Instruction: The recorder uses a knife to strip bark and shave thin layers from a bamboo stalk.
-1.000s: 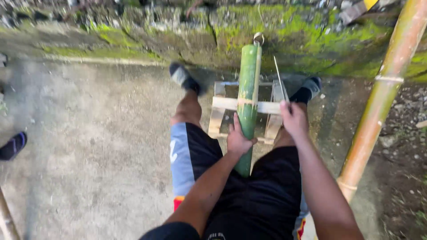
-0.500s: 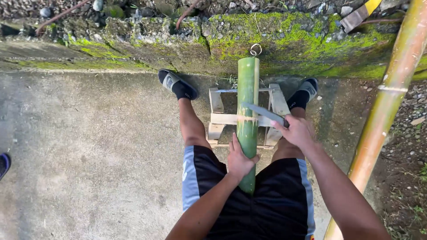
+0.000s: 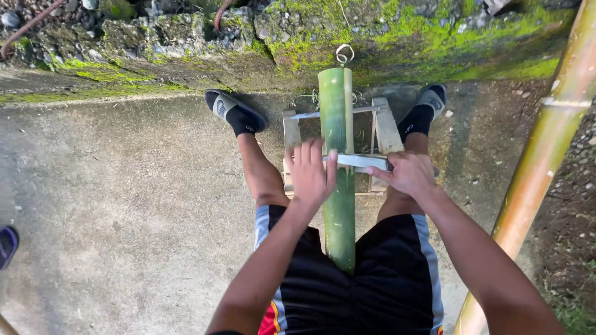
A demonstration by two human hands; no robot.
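Gripped in the right hand [image 3: 406, 174], a knife [image 3: 360, 161] lies crosswise on the green bamboo [image 3: 338, 186], its blade pointing left. Left hand [image 3: 310, 174] is open, its palm pressed on the blade's far end. Bamboo's long axis runs away from the person, from between the thighs to the mossy wall [image 3: 385, 37], resting over a wooden frame [image 3: 385, 127].

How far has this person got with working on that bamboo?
Early on. The green bamboo already lies on the wooden frame between the legs. The right hand holds a blade across it, and the left hand presses the blade's end. No cut shows yet.
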